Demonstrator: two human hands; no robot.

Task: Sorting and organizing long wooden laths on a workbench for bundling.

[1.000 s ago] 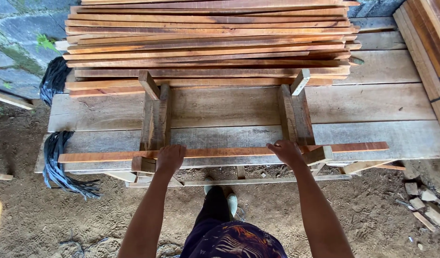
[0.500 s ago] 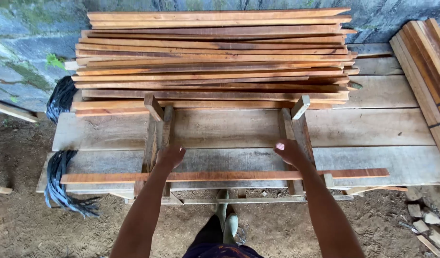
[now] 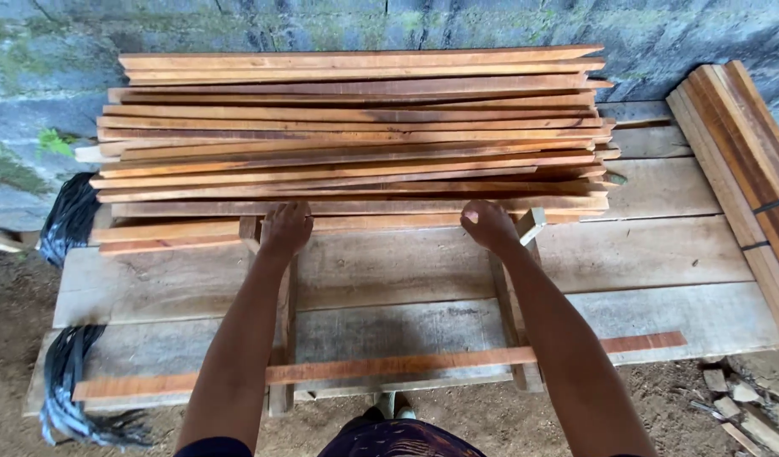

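Note:
A pile of long reddish wooden slats (image 3: 355, 135) lies across the back of a workbench made of wide planks (image 3: 643, 254). My left hand (image 3: 286, 227) and my right hand (image 3: 488, 224) both reach to the pile's near edge. Their fingers curl onto the frontmost slat (image 3: 381, 222), about a shoulder's width apart. A single slat (image 3: 381, 367) lies apart near the bench's front edge, resting across two upright wooden guide pieces (image 3: 512, 330), under my forearms.
A second stack of strapped boards (image 3: 745, 161) leans at the right. Black straps (image 3: 68, 220) hang off the bench's left end. A stone wall (image 3: 34, 76) rises behind, and wood scraps (image 3: 745, 406) lie on the dirt floor at the right.
My hands let go of the single slat at the front edge and moved forward across the bench to the pile. The camera view shifted toward the pile.

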